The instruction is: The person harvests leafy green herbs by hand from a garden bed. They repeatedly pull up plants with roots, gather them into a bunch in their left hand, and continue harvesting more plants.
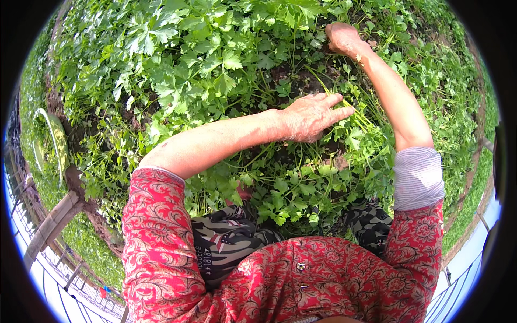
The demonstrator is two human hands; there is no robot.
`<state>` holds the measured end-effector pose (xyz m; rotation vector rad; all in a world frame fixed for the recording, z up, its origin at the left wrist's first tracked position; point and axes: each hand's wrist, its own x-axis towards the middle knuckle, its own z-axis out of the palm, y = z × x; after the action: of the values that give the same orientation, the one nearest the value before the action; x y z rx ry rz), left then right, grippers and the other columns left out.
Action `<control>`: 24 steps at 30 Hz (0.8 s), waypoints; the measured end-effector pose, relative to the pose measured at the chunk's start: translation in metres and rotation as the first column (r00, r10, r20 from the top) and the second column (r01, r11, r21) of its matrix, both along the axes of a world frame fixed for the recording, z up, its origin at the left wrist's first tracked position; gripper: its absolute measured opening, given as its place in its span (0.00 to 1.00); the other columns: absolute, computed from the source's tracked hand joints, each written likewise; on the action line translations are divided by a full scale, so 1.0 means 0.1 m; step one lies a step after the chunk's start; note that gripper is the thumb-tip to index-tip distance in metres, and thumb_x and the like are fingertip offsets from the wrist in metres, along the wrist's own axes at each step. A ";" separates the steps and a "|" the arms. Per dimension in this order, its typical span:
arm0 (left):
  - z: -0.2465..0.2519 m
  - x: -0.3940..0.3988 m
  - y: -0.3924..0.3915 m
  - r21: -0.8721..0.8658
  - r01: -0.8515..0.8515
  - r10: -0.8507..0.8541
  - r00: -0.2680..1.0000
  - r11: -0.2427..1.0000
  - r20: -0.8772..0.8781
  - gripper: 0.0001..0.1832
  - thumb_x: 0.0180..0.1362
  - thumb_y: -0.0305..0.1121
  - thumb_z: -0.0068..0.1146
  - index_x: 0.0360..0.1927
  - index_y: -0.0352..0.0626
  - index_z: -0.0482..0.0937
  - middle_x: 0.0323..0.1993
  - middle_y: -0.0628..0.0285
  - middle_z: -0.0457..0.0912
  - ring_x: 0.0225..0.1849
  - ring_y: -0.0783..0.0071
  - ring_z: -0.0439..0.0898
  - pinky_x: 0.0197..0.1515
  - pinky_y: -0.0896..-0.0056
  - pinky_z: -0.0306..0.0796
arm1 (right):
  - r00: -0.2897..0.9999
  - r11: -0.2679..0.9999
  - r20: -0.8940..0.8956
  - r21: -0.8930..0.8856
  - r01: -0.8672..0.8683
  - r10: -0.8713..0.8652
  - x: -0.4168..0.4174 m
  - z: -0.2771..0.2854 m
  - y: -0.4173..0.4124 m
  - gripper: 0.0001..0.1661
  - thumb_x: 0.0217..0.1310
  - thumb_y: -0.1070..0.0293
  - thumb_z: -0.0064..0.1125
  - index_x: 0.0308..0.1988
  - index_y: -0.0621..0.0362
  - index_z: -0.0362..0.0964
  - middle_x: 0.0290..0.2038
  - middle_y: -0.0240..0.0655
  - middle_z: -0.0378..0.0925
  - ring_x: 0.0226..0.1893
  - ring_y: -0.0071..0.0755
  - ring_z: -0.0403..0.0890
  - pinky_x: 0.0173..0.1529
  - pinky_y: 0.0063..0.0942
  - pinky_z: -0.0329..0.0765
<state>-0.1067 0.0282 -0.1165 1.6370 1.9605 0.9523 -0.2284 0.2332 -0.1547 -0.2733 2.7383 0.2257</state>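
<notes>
Leafy green plants, celery or parsley by their leaves point(224, 60), fill the bed before me. My left hand point(315, 117) reaches in from the left, palm down, fingers stretched to the right over several long pale-green stems point(361, 115) that lie on the foliage. Whether its fingertips press on the stems I cannot tell. At the upper right my right hand point(343, 38) is bent down among the leaves near the soil, with its fingers curled and hidden, so what it may hold does not show. Dark soil point(309, 80) shows between the two hands.
A curved yellow-green object point(57, 141) stands in the plants at the far left. Below it a wooden post point(52, 228) slants beside a soil strip. My knees in camouflage trousers point(226, 238) are close to the near plants. A path edge point(476, 157) curves along the right.
</notes>
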 end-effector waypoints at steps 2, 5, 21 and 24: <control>-0.01 0.01 0.00 0.026 -0.008 0.009 1.000 1.000 -0.020 0.42 0.38 0.22 0.53 0.61 0.49 0.52 0.54 0.42 0.59 0.51 0.46 0.65 0.49 0.56 0.66 | 0.993 0.999 -0.116 -0.028 0.016 -0.020 -0.04 0.10 0.11 0.10 0.40 0.70 0.55 0.27 0.65 0.71 0.27 0.48 0.74 0.31 0.50 0.76 0.36 0.41 0.74; 0.05 -0.01 0.02 -0.003 -0.052 0.052 0.999 0.999 -0.001 0.40 0.38 0.21 0.52 0.60 0.48 0.54 0.55 0.42 0.58 0.51 0.46 0.67 0.49 0.58 0.67 | 0.928 0.911 -0.228 -0.359 0.202 -0.296 -0.11 0.51 0.30 0.10 0.44 0.68 0.56 0.28 0.64 0.71 0.26 0.45 0.74 0.30 0.46 0.76 0.34 0.37 0.73; 0.98 -0.21 -0.66 0.015 -0.736 0.110 0.121 0.677 0.986 0.35 0.43 0.32 0.63 0.55 0.37 0.60 0.46 0.56 0.71 0.41 0.71 0.75 0.42 0.72 0.73 | 0.812 -0.017 0.518 -0.841 0.541 0.270 0.87 1.65 -1.07 0.17 0.52 0.60 0.53 0.39 0.59 0.73 0.28 0.31 0.75 0.26 0.17 0.75 0.29 0.13 0.72; 1.03 -0.22 -0.74 -0.099 -0.719 0.107 -0.034 0.687 0.994 0.22 0.49 0.30 0.57 0.48 0.37 0.66 0.39 0.59 0.75 0.38 0.72 0.76 0.36 0.73 0.75 | 0.678 -0.235 0.592 -0.652 0.721 0.435 0.88 1.62 -1.08 0.29 0.55 0.62 0.49 0.54 0.63 0.56 0.44 0.38 0.70 0.36 0.27 0.77 0.41 0.20 0.75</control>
<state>-0.1285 -0.0460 -0.0135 -0.0271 1.1223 2.1710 -0.1405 0.1255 0.0074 -0.2098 1.2300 -1.9697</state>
